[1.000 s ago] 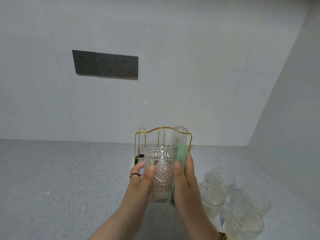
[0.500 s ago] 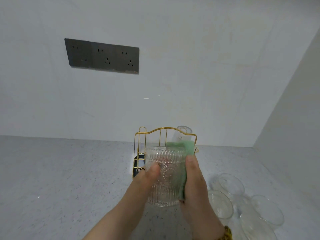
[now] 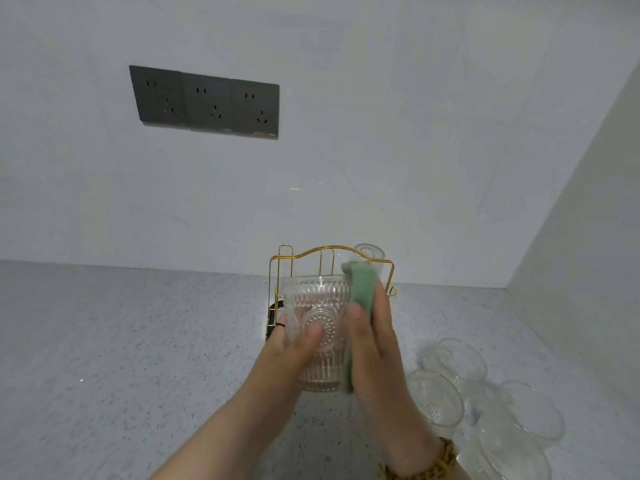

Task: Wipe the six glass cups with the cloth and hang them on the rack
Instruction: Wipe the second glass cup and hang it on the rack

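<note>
Two hands meet around one ribbed glass cup, held upright above the speckled surface. The left hand wraps the cup's left side, thumb pressed across the embossed front, a dark ring on one finger. The right hand lies flat against the cup's right side with its fingers closed over a green cloth, pinning the fabric to the glass; a beaded bracelet circles that wrist. Directly behind the cup stands the gold wire rack, largely blocked by the hands — one glass already sits upside down at its right end. Four more cups cluster on the surface at lower right, the nearest cut off by the frame edge. Three dark wall sockets hang well above.
</note>
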### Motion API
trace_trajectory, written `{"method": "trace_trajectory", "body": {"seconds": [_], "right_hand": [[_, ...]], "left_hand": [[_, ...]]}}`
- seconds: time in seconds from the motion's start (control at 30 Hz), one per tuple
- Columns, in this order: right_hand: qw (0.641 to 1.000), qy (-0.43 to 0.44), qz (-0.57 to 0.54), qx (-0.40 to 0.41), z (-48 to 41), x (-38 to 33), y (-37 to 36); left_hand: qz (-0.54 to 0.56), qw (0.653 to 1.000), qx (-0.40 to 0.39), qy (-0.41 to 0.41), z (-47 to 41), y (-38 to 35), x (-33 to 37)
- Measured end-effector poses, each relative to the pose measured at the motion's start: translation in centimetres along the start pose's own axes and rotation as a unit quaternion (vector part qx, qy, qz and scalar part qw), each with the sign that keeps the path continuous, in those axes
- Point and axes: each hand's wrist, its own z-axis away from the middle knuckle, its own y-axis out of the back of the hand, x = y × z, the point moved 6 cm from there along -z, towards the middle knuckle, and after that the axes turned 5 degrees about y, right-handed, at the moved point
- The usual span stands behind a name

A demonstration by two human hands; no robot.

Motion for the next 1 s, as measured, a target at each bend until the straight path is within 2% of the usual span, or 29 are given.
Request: {"method": "trace_trajectory", "body": {"seconds": [0.07, 0.17, 0.3, 0.47, 0.6, 0.67, 0.73, 0.8, 0.83, 0.9, 1.0], "right_hand": [[0.993, -0.065, -0.1, -0.005, -0.2, 1.0, 0.4], [0.988, -0.099, -0.115, 0.012, -0.2, 1.8, 0.8], [0.998, -0.063, -0.015, 0.027, 0.0, 1.7, 1.2], [0.984, 0.033, 0.163, 0.058, 0.0, 0.2, 0.4], [0.977, 0.063, 0.195, 0.058, -0.2, -0.6, -0.1], [0.986, 0.057, 0.147, 0.048, -0.3, -0.6, 0.2], [0.999, -0.015, 0.011, 0.035, -0.5, 0.0, 0.6], [0.984, -0.081, -0.157, 0.027, -0.5, 0.5, 0.7], [0.973, -0.093, -0.207, 0.038, -0.6, 0.8, 0.8], [0.967, -0.092, -0.233, 0.056, -0.8, 0.9, 1.1], [0.979, -0.075, -0.174, 0.078, -0.8, 0.9, 1.7]], "left_hand": [[0.038, 0.999, -0.01, 0.01, 0.1, 0.0, -0.1], [0.0, 0.999, 0.037, 0.013, 0.2, 0.0, -0.3], [-0.047, 0.995, 0.086, 0.031, 0.1, 0.4, -0.5], [-0.008, 0.996, 0.079, 0.043, 0.1, 0.3, -1.3], [0.006, 0.996, 0.086, 0.028, 0.4, 0.2, -1.4], [0.006, 0.998, 0.066, 0.01, 0.5, 0.3, -1.1], [0.033, 0.999, 0.029, 0.001, 0.4, 0.2, -0.9], [0.051, 0.999, -0.012, 0.006, 0.6, -0.2, -0.6], [0.036, 0.999, -0.015, 0.007, 0.7, -0.4, -0.3], [-0.033, 0.999, -0.003, 0.002, 0.8, -0.6, 0.1], [-0.131, 0.989, 0.052, -0.044, 0.4, -0.3, 1.0]]}}
